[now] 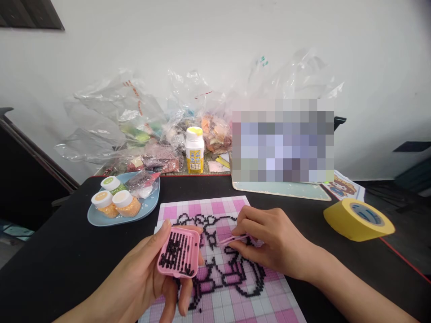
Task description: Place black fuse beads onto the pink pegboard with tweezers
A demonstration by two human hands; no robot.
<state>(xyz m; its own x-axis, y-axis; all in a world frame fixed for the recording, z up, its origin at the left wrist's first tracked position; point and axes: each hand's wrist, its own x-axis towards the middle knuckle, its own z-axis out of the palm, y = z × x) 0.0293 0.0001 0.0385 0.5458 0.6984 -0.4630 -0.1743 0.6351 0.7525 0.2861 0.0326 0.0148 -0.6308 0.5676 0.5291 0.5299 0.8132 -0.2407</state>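
My left hand (151,264) is closed around a small pink ridged tray (196,251), tilted toward me. Black beads (173,251) lie in the tray's grooves, several lined up in rows. In my right hand (269,237) a pair of pink tweezers (232,239) is pinched, tips pointing left and down over the board. Whether a bead sits between the tips is too small to tell. Beneath both hands lies a pink and white checked pegboard (215,309), on which black beads form an outline drawing (251,294). My hands and the tray hide parts of it.
A blue plate (96,221) at the left bears several white-lidded bead jars (126,202) and a bag of beads (141,180). Behind stand a white and yellow bottle (194,150) and clear plastic bags (117,116). Yellow tape (343,220) lies right, near a blurred-out rectangle.
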